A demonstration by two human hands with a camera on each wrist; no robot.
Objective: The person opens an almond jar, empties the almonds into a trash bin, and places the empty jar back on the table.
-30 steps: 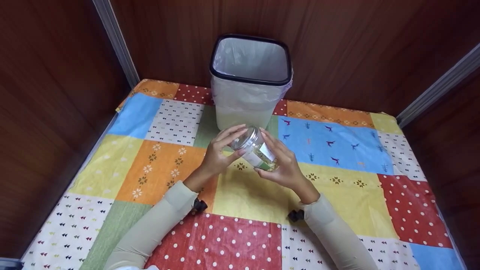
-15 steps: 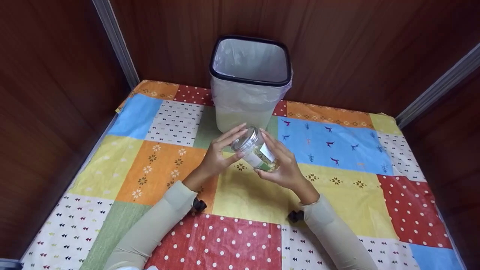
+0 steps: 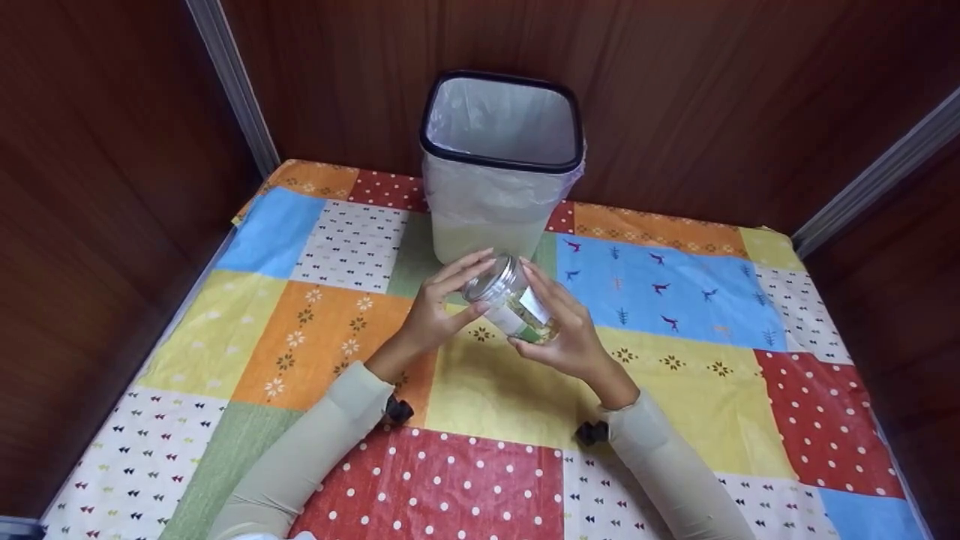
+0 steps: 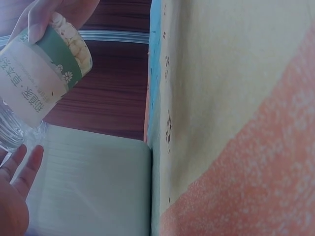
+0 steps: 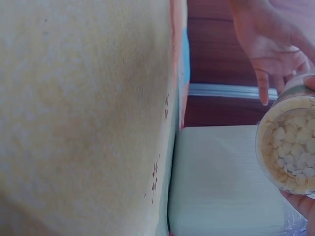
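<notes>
Jar (image 3: 512, 301) held tilted above tablecloth (image 3: 495, 390), just in front of lined bin (image 3: 501, 161). Clear, rigid, smooth-walled; paper label round body; filled with pale flat pieces visible through base. Judged light to moderate, slippery on bare plastic, likely to roll if released. Right hand (image 3: 568, 330) curled round labelled body. Left hand (image 3: 439, 304) fingertips pinched lid end. Best hold judged: labelled body for friction, lid rim for turning

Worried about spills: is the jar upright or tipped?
Tipped: the jar lies slanted between both hands, clear lid end toward the bin.
</notes>
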